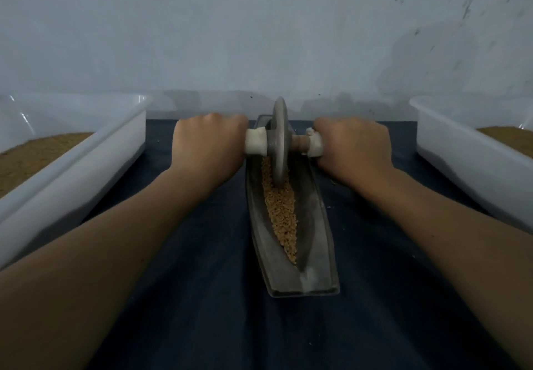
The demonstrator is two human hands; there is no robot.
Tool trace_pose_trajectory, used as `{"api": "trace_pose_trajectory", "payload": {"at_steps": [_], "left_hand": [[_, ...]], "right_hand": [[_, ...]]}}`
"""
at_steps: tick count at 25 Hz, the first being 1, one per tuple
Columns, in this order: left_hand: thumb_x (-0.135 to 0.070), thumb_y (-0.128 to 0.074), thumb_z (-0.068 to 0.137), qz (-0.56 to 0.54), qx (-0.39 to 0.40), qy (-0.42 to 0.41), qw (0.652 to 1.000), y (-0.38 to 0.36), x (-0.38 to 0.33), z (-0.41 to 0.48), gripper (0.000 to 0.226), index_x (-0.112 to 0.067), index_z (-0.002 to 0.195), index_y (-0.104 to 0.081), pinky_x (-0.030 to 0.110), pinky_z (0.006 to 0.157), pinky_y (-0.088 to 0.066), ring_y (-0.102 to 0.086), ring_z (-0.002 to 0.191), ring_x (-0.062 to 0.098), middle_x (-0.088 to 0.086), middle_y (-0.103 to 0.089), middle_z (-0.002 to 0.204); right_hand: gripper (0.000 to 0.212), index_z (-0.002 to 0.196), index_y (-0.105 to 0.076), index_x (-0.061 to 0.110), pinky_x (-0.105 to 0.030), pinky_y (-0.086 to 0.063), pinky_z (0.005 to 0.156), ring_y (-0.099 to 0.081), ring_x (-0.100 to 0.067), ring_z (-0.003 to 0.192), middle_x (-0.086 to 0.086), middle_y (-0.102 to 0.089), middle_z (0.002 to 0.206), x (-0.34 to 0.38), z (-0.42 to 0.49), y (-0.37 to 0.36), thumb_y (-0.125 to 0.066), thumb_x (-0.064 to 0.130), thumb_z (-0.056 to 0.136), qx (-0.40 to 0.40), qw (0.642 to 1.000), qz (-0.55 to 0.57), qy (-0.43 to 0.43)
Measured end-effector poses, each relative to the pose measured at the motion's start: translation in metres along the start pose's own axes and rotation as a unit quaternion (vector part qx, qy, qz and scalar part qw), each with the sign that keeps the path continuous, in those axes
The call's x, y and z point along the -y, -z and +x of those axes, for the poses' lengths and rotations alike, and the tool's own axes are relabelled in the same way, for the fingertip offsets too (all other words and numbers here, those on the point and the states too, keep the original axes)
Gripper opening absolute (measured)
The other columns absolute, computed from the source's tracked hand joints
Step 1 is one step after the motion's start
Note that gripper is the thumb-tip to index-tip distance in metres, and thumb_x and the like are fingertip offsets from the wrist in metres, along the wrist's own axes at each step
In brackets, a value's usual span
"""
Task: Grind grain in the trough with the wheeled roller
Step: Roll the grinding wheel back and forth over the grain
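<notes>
grinding under way, seen from the head camera. the roller [279, 141] is standing upright on its disc edge in the far part of the trough [315, 268], with the rim of the disc sitting in the grain [281, 214]. the left hand [209, 144] is gripping the white-wrapped left end of the axle [300, 140], fingers curled round it. the right hand [353, 147] is gripping the right end likewise, so both hands are holding the roller with the arms reaching well forward. the trough is lying lengthwise on a dark cloth [202, 283], its near end pointing towards the person.

the grain is filling the groove as a narrow tan strip, running from the disc to a point near the near end. it is looking coarse and pebbly all along that strip, with no fine flour showing, so the batch is judged to be only partly ground and needing many more passes. whatever lies beyond the disc is hidden. a few specks are lying on the cloth beside the trough.

a left tub [72, 173] and a right tub [461, 150], both white, are flanking the cloth, each holding brown material. whether that is ground meal or raw stock cannot be told.
</notes>
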State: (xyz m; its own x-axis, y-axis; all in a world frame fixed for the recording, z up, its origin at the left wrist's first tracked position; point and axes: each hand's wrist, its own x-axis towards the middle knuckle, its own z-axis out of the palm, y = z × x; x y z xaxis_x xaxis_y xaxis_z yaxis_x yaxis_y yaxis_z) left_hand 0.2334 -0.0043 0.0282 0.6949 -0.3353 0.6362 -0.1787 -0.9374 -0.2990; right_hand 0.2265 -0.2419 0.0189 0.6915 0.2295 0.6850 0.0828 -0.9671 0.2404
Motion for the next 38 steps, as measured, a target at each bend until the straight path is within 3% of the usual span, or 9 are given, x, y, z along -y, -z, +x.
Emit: {"api": "trace_pose_trajectory", "payload": {"at_steps": [6,10,14,18,23,27,32,35,38], "left_hand": [[-0.019,-0.068,0.075,0.015,0.002,0.004,1.000,0.010,-0.003,-0.011,0.026,-0.020,0.072,-0.042,0.023,0.047,-0.009,-0.032,0.046,0.019,-0.001,-0.045,0.056],[-0.018,-0.068,0.073,0.016,0.005,-0.013,1.000,0.029,-0.005,-0.031,0.031,-0.020,0.071,-0.037,0.024,0.047,-0.006,-0.030,0.045,0.018,-0.003,-0.045,0.056],[-0.021,-0.071,0.071,-0.010,0.015,-0.024,1.000,0.059,-0.003,-0.057,0.038,-0.023,0.073,-0.033,0.024,0.047,-0.007,-0.031,0.047,0.019,-0.006,-0.039,0.058],[-0.025,-0.069,0.072,-0.034,0.016,-0.041,0.998,0.087,0.000,-0.078,0.035,-0.024,0.074,-0.033,0.025,0.046,-0.016,-0.049,0.048,0.025,-0.004,-0.052,0.061],[-0.019,-0.069,0.067,-0.025,-0.076,-0.028,0.996,0.099,0.012,-0.038,0.025,-0.020,0.073,-0.045,0.024,0.047,-0.018,-0.055,0.048,0.033,0.004,-0.057,0.060],[-0.015,-0.066,0.076,-0.008,-0.070,-0.006,0.998,0.073,0.015,0.007,0.027,-0.019,0.075,-0.039,0.024,0.049,-0.007,-0.036,0.049,0.028,0.004,-0.049,0.061],[-0.022,-0.063,0.084,-0.050,-0.018,0.010,0.999,0.014,0.013,0.015,0.019,-0.020,0.081,-0.044,0.028,0.047,-0.014,-0.047,0.056,0.030,0.005,-0.058,0.072],[-0.023,-0.072,0.078,-0.044,-0.011,-0.005,0.999,-0.005,0.009,0.011,0.030,-0.021,0.076,-0.042,0.025,0.049,-0.011,-0.036,0.049,0.024,0.004,-0.057,0.063],[-0.019,-0.076,0.066,-0.027,-0.037,-0.022,0.999,-0.008,0.006,0.007,0.043,-0.021,0.071,-0.033,0.022,0.054,-0.002,-0.023,0.047,0.017,0.003,-0.050,0.053]], "right_hand": [[0.032,0.070,-0.048,0.024,-0.024,-0.005,0.052,-0.031,-0.022,0.049,0.001,-0.055,0.057,0.005,-0.008,0.014,-0.079,0.028,0.074,0.000,1.000,0.002,-0.002],[0.018,0.078,-0.057,0.021,-0.029,-0.023,0.054,-0.050,-0.027,0.053,0.002,-0.059,0.064,0.005,-0.028,0.029,-0.074,0.022,0.072,0.013,1.000,0.017,0.010],[0.043,0.074,-0.035,0.025,-0.029,-0.019,0.054,-0.026,-0.024,0.052,0.003,-0.050,0.059,0.003,-0.048,0.065,-0.074,0.013,0.060,-0.030,0.998,0.029,0.053],[0.058,0.079,-0.028,0.028,-0.028,-0.021,0.052,-0.022,-0.024,0.051,0.003,-0.051,0.057,0.002,-0.066,0.098,-0.078,0.012,0.055,-0.030,0.996,0.036,0.079],[0.026,0.074,-0.052,0.019,-0.024,-0.023,0.046,-0.049,-0.029,0.047,0.001,-0.055,0.059,-0.015,-0.033,0.105,-0.076,0.014,0.065,-0.055,0.997,0.045,0.029],[0.016,0.079,-0.053,0.017,-0.030,-0.023,0.053,-0.042,-0.026,0.054,0.002,-0.050,0.062,-0.018,0.012,0.077,-0.066,0.011,0.074,-0.040,0.999,0.020,0.013],[0.019,0.080,-0.049,0.018,-0.031,-0.017,0.054,-0.044,-0.028,0.055,0.001,-0.047,0.063,-0.011,0.025,0.023,-0.064,0.007,0.076,0.001,1.000,0.006,0.017],[0.014,0.079,-0.055,0.015,-0.029,-0.011,0.054,-0.042,-0.028,0.053,-0.003,-0.053,0.062,-0.008,0.019,0.000,-0.065,0.006,0.076,-0.013,1.000,-0.001,0.012],[0.009,0.074,-0.057,0.013,-0.030,-0.019,0.055,-0.037,-0.025,0.050,-0.006,-0.054,0.059,-0.008,0.010,-0.011,-0.064,0.008,0.074,-0.054,0.998,0.024,0.006]]}}
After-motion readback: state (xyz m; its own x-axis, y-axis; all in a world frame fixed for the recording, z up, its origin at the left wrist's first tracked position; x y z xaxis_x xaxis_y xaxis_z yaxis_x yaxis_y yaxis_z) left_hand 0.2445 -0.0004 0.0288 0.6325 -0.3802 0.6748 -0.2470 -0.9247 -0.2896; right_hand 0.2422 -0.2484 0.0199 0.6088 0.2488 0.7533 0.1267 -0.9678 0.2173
